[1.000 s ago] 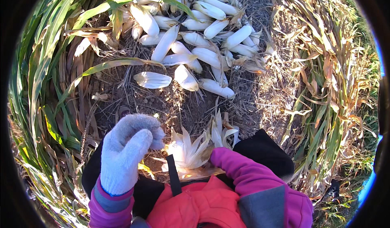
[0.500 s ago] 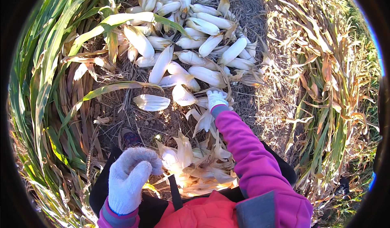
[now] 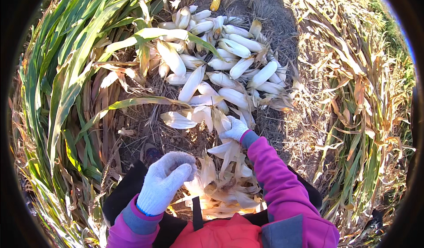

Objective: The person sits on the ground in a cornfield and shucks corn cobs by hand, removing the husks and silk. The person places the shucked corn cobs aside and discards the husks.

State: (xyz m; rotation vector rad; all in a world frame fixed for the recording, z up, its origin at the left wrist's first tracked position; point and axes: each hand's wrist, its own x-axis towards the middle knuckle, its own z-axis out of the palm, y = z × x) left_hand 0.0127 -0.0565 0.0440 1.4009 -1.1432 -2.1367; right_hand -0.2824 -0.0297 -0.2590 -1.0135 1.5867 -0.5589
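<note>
My right hand (image 3: 234, 129), in a white knit glove, is closed on an ear of corn (image 3: 218, 120) with dry, pale husk leaves around it, at the near edge of a pile. Its far side is hidden among loose husks. My left hand (image 3: 170, 173), also gloved, hovers lower left with fingers curled toward the thumb. Whatever it may hold cannot be made out. Beyond my right hand lies a heap of corn ears in white husks (image 3: 235, 98). Between my arms is a mound of stripped husks (image 3: 225, 190).
Several bare yellow ears (image 3: 215, 3) lie at the far end. Green and brown corn stalks (image 3: 66, 84) line the left, and dry stalks (image 3: 353, 102) the right. A long leaf (image 3: 145, 101) arches over the soil. A shoe (image 3: 152, 153) shows beside my left hand.
My right hand has drawn back toward me with the corn ear, which sits nearer than before. My left hand has shifted right, its fingers still curled. The view has shifted slightly, showing more yellow ears.
</note>
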